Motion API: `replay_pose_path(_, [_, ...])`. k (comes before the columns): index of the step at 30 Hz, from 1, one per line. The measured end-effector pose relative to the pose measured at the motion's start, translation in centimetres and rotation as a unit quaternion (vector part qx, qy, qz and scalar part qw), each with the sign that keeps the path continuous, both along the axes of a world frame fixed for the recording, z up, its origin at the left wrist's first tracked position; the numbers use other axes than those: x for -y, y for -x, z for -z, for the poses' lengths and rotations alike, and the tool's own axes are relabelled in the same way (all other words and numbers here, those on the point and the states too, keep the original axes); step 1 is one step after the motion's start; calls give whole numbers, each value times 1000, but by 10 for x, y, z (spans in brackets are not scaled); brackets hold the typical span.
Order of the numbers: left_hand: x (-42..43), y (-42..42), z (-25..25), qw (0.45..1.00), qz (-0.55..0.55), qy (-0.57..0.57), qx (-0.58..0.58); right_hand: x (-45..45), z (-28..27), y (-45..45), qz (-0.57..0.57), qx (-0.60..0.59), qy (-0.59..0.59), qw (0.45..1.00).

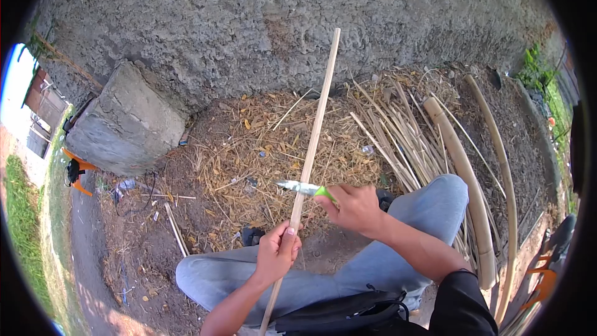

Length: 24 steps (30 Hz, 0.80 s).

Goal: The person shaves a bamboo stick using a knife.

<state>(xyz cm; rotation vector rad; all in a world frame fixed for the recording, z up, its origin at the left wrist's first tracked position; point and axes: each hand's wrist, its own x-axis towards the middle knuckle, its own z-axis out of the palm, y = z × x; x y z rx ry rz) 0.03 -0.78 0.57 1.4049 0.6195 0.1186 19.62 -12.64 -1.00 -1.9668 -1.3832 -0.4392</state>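
A long, pale bamboo strip (316, 118) runs slantwise from my lap up toward the wall. My left hand (278, 251) is closed around its lower part, thumb lying along the strip. In my right hand (354, 209) is a knife (301, 187) with a bright green handle, the fingers wrapped round it. Its blade points left and crosses the strip a little above my left hand; whether the edge is cutting in cannot be made out.
A rough grey wall (249, 31) stands ahead, with a concrete block (134, 121) at the left. Shavings and dry leaves (261, 149) litter the ground. To the right lie a heap of split bamboo strips (404, 137) and a thick bamboo pole (460, 168). My bent legs (398, 236) frame the front.
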Motion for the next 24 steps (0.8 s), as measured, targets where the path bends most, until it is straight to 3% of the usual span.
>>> replay_pose_path(1, [1,2,1,1000,-1,2,-1,-3,-3,-20,59,-46,1,997])
replay_pose_path(4, [4,0,1,999,26,31,2,0,-9,-43,89,-40,9,995])
replay_pose_path(9, [0,-3,-2,998,-7,65,10,6,3,11,-67,29,6,997])
replay_pose_path(14, [5,4,-6,997,31,70,-5,3,-2,-63,111,-17,-5,994])
replay_pose_path(18, [5,6,-3,995,40,95,-4,10,-6,-40,78,-6,-18,997])
replay_pose_path(20, [5,8,-6,994,37,104,-2,12,0,-24,18,54,-17,998])
replay_pose_path(22, [5,16,-7,993,38,114,-11,9,-4,-53,124,-36,-34,991])
replay_pose_path(24, [4,13,-8,992,44,118,-20,9,-7,-70,121,16,-40,992])
